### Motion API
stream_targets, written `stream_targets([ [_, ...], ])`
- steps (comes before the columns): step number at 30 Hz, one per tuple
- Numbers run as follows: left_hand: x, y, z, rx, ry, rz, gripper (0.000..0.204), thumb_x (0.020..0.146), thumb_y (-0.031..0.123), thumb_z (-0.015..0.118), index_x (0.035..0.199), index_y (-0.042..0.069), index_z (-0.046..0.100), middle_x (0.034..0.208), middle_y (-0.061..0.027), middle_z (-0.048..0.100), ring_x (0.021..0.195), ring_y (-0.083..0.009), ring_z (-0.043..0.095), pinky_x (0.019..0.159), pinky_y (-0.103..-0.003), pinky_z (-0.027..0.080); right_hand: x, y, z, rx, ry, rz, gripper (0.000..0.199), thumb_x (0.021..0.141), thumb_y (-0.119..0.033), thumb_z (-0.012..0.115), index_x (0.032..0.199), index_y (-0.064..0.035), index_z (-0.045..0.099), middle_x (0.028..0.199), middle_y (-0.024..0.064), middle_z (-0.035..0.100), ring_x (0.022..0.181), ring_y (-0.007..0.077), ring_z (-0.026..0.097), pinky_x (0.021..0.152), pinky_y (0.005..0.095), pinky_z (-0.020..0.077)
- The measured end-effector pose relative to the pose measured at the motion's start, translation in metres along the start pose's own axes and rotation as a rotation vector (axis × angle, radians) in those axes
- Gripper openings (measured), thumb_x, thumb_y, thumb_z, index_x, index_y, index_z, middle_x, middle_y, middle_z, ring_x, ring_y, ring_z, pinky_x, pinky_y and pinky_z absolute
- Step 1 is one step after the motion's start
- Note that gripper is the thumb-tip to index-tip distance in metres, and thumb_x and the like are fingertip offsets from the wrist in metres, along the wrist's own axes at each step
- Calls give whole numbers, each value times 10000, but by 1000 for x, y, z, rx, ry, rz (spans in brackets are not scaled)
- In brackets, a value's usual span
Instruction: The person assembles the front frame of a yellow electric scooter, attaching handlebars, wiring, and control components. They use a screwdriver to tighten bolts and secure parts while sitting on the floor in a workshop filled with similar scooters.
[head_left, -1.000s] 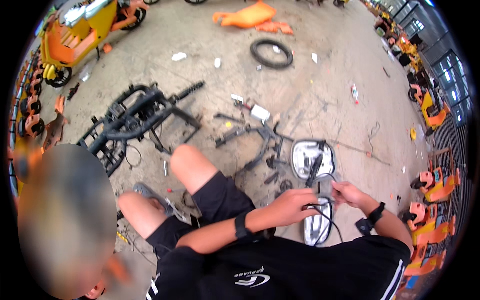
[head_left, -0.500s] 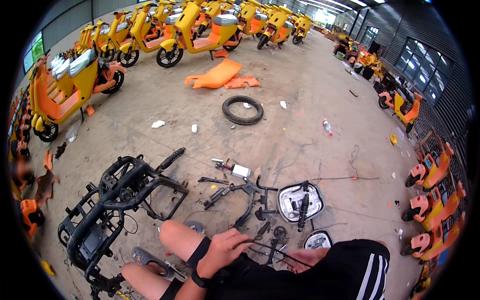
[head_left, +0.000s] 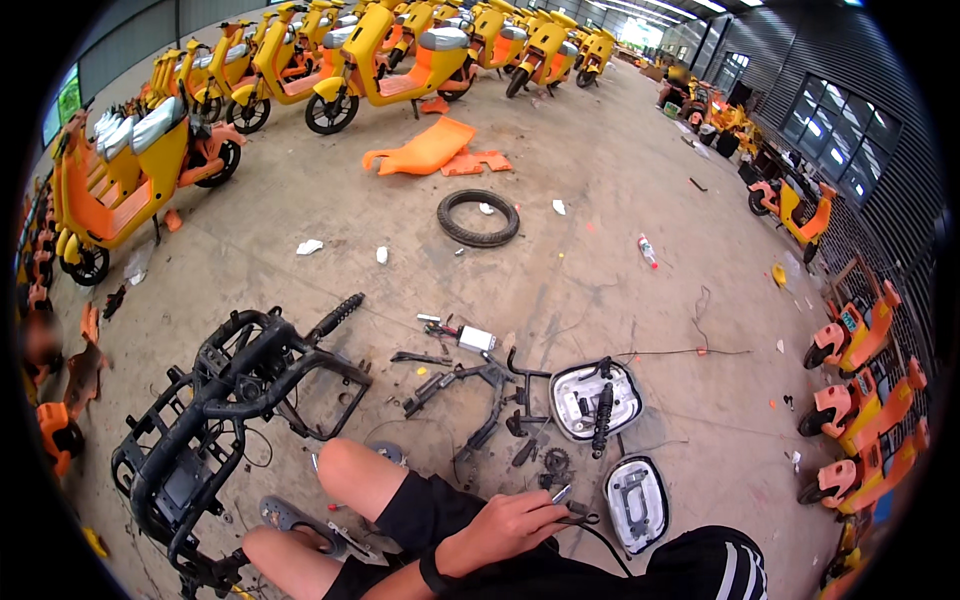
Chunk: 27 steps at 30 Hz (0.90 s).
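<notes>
My left hand (head_left: 515,525), a dark band at its wrist, is closed around a thin black cable (head_left: 606,548) in front of my lap. The cable curves down to the right and ends behind my right leg in black striped shorts (head_left: 712,565). A small silver piece (head_left: 562,494) shows just past my fingertips; I cannot tell whether they touch it. My right hand is out of sight. Nearest on the floor are a toothed black sprocket (head_left: 556,460) and a white, black-rimmed shell (head_left: 637,503). Beyond them, a black shock absorber (head_left: 603,418) lies across a second such shell (head_left: 570,400).
A bare black scooter frame (head_left: 215,400) stands at my left. Ahead lie black brackets (head_left: 485,378), a silver box with wires (head_left: 476,339), a tyre (head_left: 445,225) and an orange panel (head_left: 425,150). Yellow scooters (head_left: 400,75) line the back; more stand along both sides.
My left hand has moved right and lower with the cable. My right hand, visible before near the cable's other part, has gone out of view, uncovering the nearer white shell.
</notes>
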<state>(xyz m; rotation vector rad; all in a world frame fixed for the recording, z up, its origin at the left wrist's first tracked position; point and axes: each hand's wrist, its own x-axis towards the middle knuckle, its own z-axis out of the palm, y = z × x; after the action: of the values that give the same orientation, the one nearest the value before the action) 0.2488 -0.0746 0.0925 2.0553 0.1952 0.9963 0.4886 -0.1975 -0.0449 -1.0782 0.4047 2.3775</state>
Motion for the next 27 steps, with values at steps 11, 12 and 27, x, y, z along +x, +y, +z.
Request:
stream_targets([
  [11,-7,2,26,-111,-132,13,166,817,154,705,921,63,612,782,-65,505,695,-253,592,542,-365,481,19,-10,18,-110,27,-116,316,992,-290,464,1155,-64,613,906,74,679,889,158,643,828,346,501],
  [12,-9,1,28,-118,-135,17,167,819,153,703,925,65,611,788,-66,504,699,-254,592,543,-366,481,21,-10,18,-115,32,-115,316,991,-290,464,1154,-63,613,905,75,679,888,158,643,827,346,501],
  [27,-16,-10,44,-143,-191,-153,174,822,164,701,921,53,610,916,-80,531,709,-308,599,580,-412,485,46,-20,39,-190,55,-186,317,985,-292,468,1143,-61,616,896,81,678,879,164,646,817,348,503],
])
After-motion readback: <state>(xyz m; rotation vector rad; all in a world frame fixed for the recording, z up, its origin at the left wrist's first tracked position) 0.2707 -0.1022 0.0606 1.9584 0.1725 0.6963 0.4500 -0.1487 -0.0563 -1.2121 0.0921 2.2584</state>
